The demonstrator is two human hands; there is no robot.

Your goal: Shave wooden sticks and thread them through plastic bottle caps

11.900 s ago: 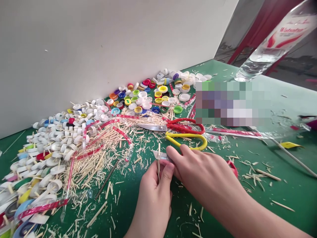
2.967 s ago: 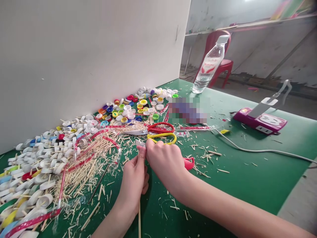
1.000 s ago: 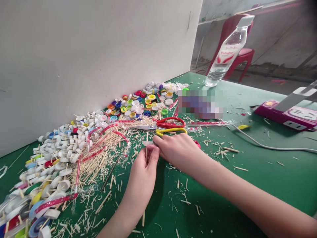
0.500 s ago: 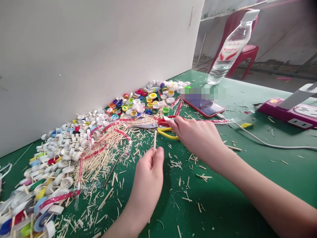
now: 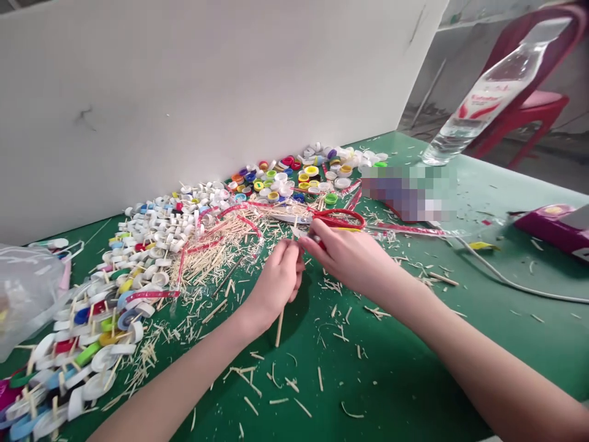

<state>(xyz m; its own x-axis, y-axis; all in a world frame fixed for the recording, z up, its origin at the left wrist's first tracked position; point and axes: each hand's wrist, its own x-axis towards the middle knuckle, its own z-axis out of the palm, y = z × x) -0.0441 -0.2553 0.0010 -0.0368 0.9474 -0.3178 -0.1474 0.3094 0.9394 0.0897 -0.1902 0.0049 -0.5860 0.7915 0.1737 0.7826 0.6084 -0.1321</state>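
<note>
head view: left hand [image 5: 276, 279] fingers pinch a wooden stick [image 5: 279, 327], top hidden; right hand [image 5: 346, 258] fingers' grip unclear

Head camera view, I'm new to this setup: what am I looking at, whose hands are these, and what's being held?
One camera, worn on a person's head, looks down at their own bare hands; there is no machine. The left hand grips a thin wooden stick. The right hand pinches at its top end, with what I cannot tell. On the green table are bottle caps, wood splinters, red-handled scissors, a water bottle and a purple power strip.
</note>
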